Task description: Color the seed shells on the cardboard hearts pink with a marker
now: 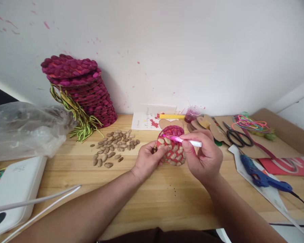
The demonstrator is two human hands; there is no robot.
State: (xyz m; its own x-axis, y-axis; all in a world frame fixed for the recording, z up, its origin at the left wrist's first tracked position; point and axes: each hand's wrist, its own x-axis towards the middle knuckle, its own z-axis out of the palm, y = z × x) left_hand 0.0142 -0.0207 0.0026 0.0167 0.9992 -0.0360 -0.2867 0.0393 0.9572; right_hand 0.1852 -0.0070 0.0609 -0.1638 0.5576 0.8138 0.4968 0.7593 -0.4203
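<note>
My left hand grips the left edge of a red disc covered with seeds, its thumb on the front. Magenta paint coats the seeds along the disc's top, while the lower ones are bare tan. Between the thumb and fingers of my right hand is a paintbrush with a white handle and pink-stained front. Its tip touches or hovers just over the disc's upper left; I cannot tell which. A cup of magenta paint stands behind the disc. Loose seeds lie left of my left hand.
A tall stack of magenta seed-covered discs with green tassels leans at the wall. A plastic bag and white power bank sit left. Scissors, a blue glue gun and cardboard lie right.
</note>
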